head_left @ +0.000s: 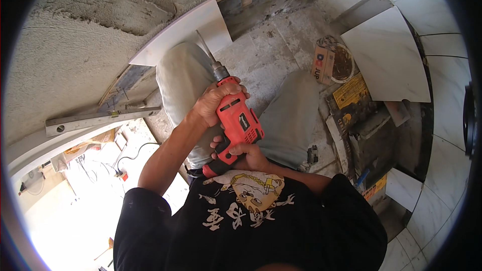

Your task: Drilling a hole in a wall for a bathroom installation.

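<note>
A red and black power drill [240, 119] lies across my lap in both hands, tilted up and to the left. My left hand [219, 101] is wrapped around its front body, just behind the metal chuck [220, 72]. My right hand [249, 154] grips the rear handle, its fingertips showing on the left side; the trigger is hidden. From the chuck a long thin bit [205, 45] points toward a pale tile [213, 25] that leans against the rough wall beyond my bent left knee.
A metal spirit level [100, 122] rests along a ledge at the left. To the right are a round bucket [350, 62], a small carton [323, 65], a large marbled tile [389, 57] and a mortar-stained container [371, 133]. Dusty floor [268, 50] stretches ahead between my knees.
</note>
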Tool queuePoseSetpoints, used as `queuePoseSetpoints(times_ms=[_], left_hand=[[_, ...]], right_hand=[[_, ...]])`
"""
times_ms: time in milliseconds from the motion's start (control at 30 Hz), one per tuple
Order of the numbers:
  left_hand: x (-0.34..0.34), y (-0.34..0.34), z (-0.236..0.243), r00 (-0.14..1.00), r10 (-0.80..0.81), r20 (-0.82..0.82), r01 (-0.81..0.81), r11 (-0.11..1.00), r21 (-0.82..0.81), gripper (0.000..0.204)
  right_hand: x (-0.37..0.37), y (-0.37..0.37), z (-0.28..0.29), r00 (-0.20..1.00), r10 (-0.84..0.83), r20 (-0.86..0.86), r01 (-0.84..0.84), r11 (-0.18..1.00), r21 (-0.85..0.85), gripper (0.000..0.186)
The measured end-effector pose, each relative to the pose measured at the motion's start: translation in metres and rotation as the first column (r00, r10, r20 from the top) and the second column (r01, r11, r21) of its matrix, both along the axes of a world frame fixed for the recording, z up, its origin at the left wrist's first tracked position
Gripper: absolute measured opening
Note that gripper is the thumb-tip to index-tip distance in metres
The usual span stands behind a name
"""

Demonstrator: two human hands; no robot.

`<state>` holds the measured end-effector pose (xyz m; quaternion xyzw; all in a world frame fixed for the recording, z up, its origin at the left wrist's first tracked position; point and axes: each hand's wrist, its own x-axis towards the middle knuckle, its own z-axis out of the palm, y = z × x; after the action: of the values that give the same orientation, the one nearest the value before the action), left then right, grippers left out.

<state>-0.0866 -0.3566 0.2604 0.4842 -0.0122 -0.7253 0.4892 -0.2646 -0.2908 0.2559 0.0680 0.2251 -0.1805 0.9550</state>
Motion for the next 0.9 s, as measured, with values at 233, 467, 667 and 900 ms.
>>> queuePoseSetpoints(times_ms=[233, 467, 667, 900], left_hand=[[-0.0005, 0.0000, 0.0010, 1.000, 0.012, 0.009, -0.012, 1.000, -0.005, 0.042], [-0.0006, -0.0007, 0.0020, 1.000, 0.013, 0.003, -0.013, 1.000, -0.001, 0.042], [-0.0003, -0.0014, 0.0008, 1.000, 0.010, 0.003, -0.010, 1.000, 0.001, 0.040], [-0.0009, -0.0011, -0.0004, 1.000, 0.008, 0.003, -0.008, 1.000, -0.002, 0.041]], right_hand=[[-0.0011, 0.0018, -0.0071, 1.000, -0.001, 0.023, 0.001, 1.000, 0.008, 0.069], [-0.0001, 0.0024, -0.0096, 0.999, -0.009, 0.033, 0.009, 1.000, 0.017, 0.069], [0.0005, 0.0008, -0.0077, 0.999, -0.019, 0.042, 0.018, 0.999, 0.026, 0.069], [0.0004, 0.0005, -0.0072, 0.999, -0.021, 0.037, 0.021, 1.000, 0.014, 0.068]])
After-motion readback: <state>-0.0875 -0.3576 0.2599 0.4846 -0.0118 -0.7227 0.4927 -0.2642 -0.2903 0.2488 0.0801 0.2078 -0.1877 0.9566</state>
